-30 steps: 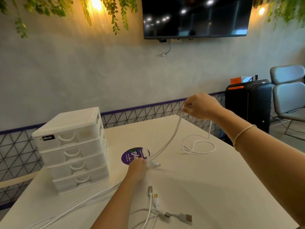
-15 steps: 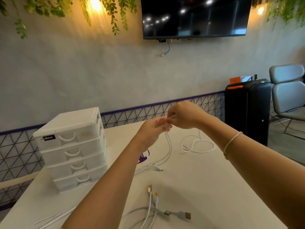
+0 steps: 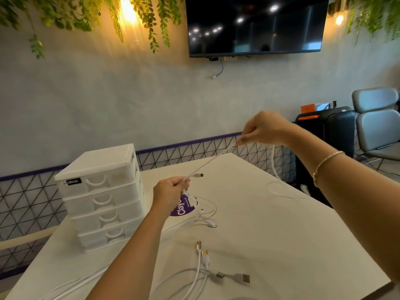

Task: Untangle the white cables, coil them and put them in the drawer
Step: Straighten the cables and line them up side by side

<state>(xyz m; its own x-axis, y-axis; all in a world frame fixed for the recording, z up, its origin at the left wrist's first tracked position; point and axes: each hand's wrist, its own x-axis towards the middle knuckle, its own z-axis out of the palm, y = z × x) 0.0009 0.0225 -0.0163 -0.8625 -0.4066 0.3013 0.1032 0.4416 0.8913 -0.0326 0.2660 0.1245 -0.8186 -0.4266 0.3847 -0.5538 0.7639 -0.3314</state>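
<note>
The person's left hand point(image 3: 171, 192) is raised a bit above the white table point(image 3: 270, 234), fingers curled, pinching a white cable point(image 3: 213, 160) near its end; the small plug tip point(image 3: 198, 175) sticks out just to the right of the fingers. From there the cable runs taut, up & to the right, to the right hand point(image 3: 263, 128), which is held higher and further back, thumb & fingertips pinched on the same cable. Past the right hand the cable drops down behind the wrist and trails to a loose loop on the far-right part of the table, faint and hard to trace. So the held stretch is between both hands, in the air, not touching the tabletop.

More white cables lie slack on the table: a few strands w/ a small connector point(image 3: 211, 224) just below the left hand, over a purple round sticker point(image 3: 184, 208), and a bundle near the front edge w/ several USB plugs point(image 3: 245, 278), partly under the left forearm. Some strands run off toward the front-left corner.

The white drawer unit point(image 3: 101, 198), 4 drawers stacked, all closed, stands on the table's left side, just left of the left hand, not touching it. Right wrist wears a thin bracelet point(image 3: 324, 163).
</note>
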